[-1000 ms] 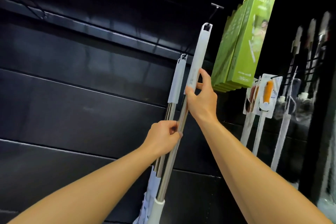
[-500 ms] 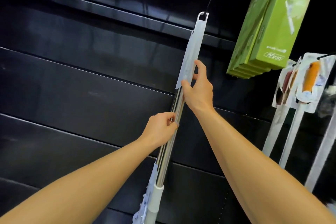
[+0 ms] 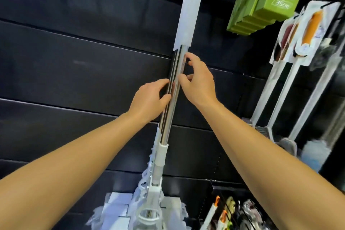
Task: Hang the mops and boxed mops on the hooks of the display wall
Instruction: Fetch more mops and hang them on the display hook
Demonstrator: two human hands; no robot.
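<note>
Two bare hands met on the steel poles of the mops (image 3: 174,84) that hung against the black display wall (image 3: 74,73). The left hand (image 3: 149,99) was curled, thumb and fingers touching the poles from the left, though whether it truly gripped them could not be told. The right hand (image 3: 199,82) stood loosely apart, thumb and a fingertip just touching the front pole. The white grip (image 3: 188,11) ran up out of view, so the hook could not be seen; the mop heads (image 3: 149,211) hung low against the wall. To the right hung green boxes (image 3: 265,0), with carded brushes (image 3: 306,30) beside them.
</note>
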